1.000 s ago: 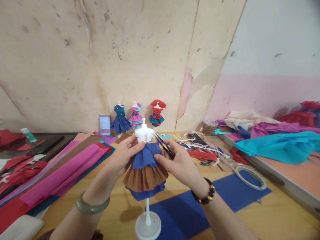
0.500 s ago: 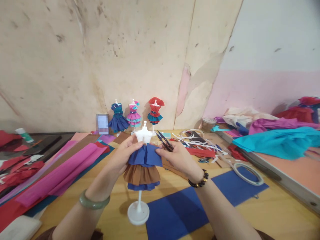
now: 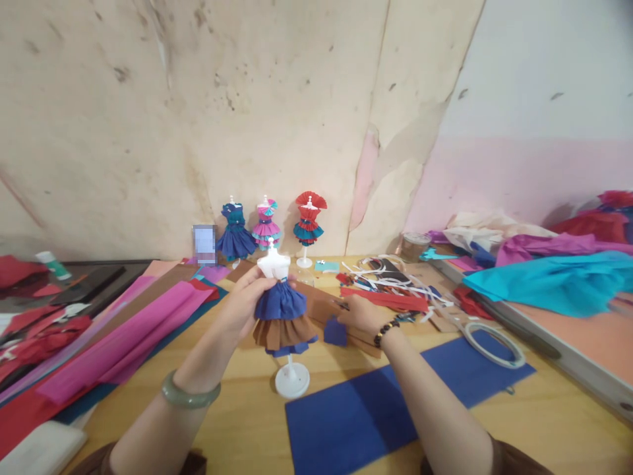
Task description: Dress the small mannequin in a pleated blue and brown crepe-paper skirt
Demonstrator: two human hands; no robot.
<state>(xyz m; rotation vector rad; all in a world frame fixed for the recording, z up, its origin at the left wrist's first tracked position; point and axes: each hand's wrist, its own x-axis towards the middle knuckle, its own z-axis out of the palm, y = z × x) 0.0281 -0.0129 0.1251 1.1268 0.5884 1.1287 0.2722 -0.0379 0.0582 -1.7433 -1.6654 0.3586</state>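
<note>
At the left of the wooden counter (image 3: 247,429) lies a long fold of thin magenta sheet (image 3: 123,343). To its right, the left hand (image 3: 250,297) has its grip closed on a small white plastic mannequin (image 3: 274,265), thumb across the body at the waist. The mannequin is near the middle of the counter, slightly tilted, with its round white base (image 3: 292,380) below. It wears a gathered deep-blue upper tier (image 3: 281,301) over a pleated brown tier (image 3: 284,334), with more blue showing at the hem. Three small dressed mannequins (image 3: 236,232) stand behind it by the wall.

Farther right, the right hand (image 3: 360,315) is lowered beside a flat brown strip (image 3: 316,301). Its grip seems closed around slim black scissors (image 3: 341,304), of which only the tip shows. A small deep-blue scrap (image 3: 335,332) is under the fingers; I cannot tell whether it is pinched or only touched.

Half a second ago this hand was at the upper tier's edge, spreading it; now the tier hangs in gathers, and only the left hand steadies the work. A large flat deep-blue sheet (image 3: 353,422) extends rightward, under a pale ring-shaped coil (image 3: 496,345).
</note>
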